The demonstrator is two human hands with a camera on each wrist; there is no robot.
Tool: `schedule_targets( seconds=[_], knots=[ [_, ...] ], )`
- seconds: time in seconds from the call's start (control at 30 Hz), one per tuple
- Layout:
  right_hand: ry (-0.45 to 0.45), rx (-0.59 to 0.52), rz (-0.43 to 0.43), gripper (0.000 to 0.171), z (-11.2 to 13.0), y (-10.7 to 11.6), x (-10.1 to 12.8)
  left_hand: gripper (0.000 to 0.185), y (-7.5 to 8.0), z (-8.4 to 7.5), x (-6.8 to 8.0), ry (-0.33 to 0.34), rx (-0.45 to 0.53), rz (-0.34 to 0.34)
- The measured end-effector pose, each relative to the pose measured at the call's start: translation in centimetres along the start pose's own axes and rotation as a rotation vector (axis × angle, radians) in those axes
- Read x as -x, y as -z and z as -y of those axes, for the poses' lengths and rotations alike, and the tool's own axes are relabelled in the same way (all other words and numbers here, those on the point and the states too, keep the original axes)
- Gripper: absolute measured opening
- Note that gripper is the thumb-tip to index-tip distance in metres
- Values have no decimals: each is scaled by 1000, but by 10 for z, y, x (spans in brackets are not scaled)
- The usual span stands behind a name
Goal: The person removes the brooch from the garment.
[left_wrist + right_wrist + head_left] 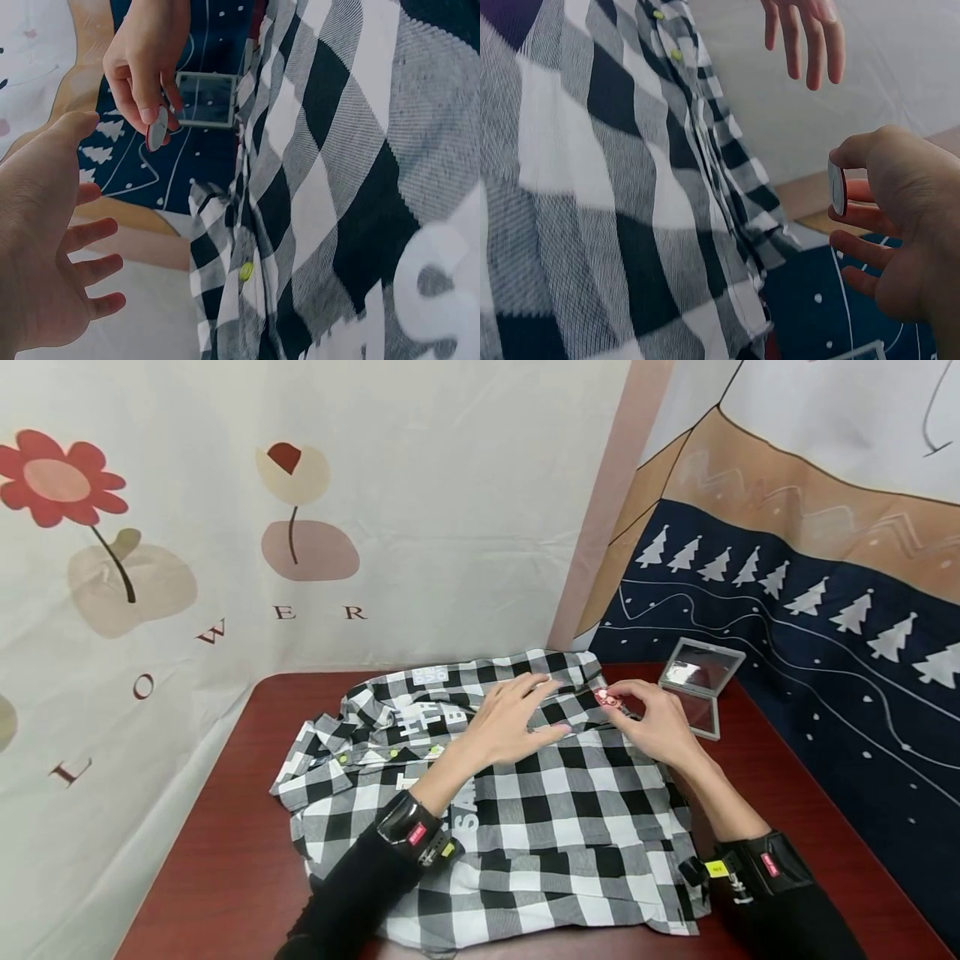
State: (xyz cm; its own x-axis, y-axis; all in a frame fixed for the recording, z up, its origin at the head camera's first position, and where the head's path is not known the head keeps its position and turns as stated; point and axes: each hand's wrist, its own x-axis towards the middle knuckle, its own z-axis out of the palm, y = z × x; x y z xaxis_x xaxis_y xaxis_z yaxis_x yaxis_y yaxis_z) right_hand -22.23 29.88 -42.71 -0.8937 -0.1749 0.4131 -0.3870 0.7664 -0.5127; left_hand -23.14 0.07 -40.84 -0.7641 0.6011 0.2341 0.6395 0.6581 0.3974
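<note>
On the wall cloth [225, 527] at the left of the head view we read the brown letters "L", "O", "W", "E", "R", rising in an arc from lower left to centre. On the checked shirt [525, 810] at centre frame we see white block lettering; only fragments are legible, such as "SA" near the left wrist. The small labels on both wristbands are too small for us to read.

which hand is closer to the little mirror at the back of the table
Right. The right hand hovers just left of the mirror, pinching a small red disc. The left hand lies farther left on the checked shirt.
</note>
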Motion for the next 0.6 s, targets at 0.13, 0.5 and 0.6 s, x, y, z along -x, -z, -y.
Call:
schedule_targets(
  seconds=[0.13,0.5,0.6],
  knots=[
    [-8,22,-22,28,-12,5,6,76,-11,-8,-5,-10,-28,22],
    [-84,81,-61,28,-44,22,15,78,-30,-26,-19,-56,-87,77],
    [-103,85,-65,31,-52,27,18,78,-35,-32,-22,-62,-92,101]
  ],
)
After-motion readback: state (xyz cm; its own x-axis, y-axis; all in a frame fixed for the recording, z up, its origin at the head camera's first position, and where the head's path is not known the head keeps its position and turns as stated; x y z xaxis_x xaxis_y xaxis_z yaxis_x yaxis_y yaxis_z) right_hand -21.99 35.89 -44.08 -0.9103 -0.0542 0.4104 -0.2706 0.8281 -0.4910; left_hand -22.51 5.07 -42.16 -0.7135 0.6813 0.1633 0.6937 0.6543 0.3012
